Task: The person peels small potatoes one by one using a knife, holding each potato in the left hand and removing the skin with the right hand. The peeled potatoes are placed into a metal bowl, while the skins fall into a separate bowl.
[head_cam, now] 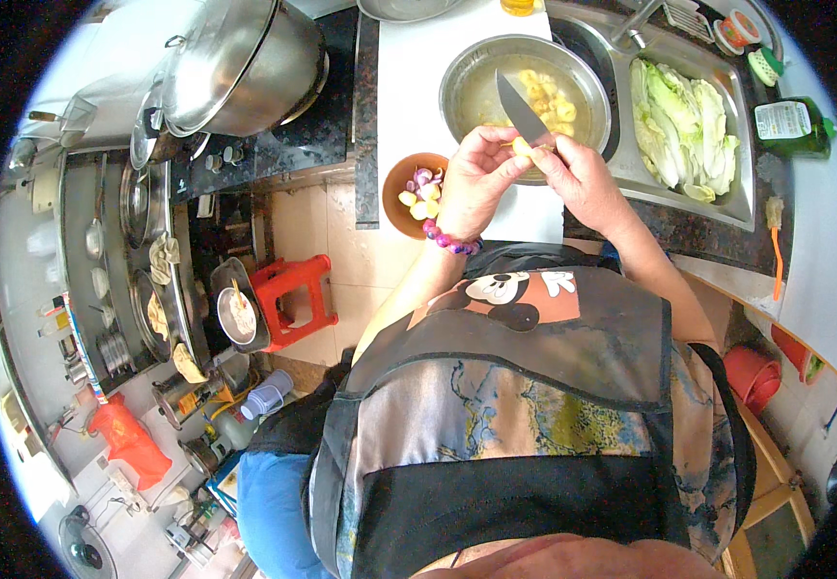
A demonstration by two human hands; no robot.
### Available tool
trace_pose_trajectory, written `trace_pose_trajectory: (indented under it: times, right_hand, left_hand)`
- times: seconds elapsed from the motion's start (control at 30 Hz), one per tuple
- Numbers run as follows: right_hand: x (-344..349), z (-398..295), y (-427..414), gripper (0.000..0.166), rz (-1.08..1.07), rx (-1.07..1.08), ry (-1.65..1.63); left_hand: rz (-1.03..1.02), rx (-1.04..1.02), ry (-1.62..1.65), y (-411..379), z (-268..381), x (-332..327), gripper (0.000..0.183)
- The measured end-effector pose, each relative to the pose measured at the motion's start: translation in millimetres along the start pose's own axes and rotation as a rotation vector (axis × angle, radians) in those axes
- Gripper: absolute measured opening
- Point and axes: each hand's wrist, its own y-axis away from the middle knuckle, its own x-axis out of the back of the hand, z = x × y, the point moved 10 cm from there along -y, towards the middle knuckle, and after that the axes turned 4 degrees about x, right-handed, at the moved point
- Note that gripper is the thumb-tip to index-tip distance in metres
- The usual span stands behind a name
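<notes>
Over the near edge of a round metal basin (453,127), my left hand (485,170) pinches a small pale-yellow vegetable piece (522,147). My right hand (579,174) holds a kitchen knife (518,108) near its heel and also touches that piece with the thumb. The blade points up and left, above the basin. Cloudy liquid and several yellow peeled pieces (552,98) are in the basin. Beside my left wrist stands a brown bowl (394,206) with several yellow and purplish vegetable pieces (424,192). The knife's handle is hidden by my fingers.
A sink (741,184) to the right holds cabbage leaves (686,130), with a green bottle (795,127) beside it. A large steel pot (245,72) stands on the black cooktop (339,79) at left. Lower left is a red plastic stool (295,304).
</notes>
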Motion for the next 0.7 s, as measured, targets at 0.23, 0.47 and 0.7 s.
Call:
trace_pose_trajectory:
  times: [0.23, 0.47, 0.7]
  right_hand:
    - [-11.4, 23.1, 9.5, 0.029, -0.230, -0.254, -0.304]
    - [-5.4, 2.6, 7.4, 0.029, -0.158, -0.126, -0.096]
    - [-5.8, -2.3, 8.3, 0.030, -0.100, -0.078, -0.047]
  left_hand:
    - [-0.188, 0.286, 0.351, 5.2, -17.7, -12.0, 0.022]
    - [-0.200, 0.215, 0.315, 5.4, -7.5, -15.6, 0.025]
    - [-0.163, 0.174, 0.272, 7.5, -4.6, -10.7, 0.026]
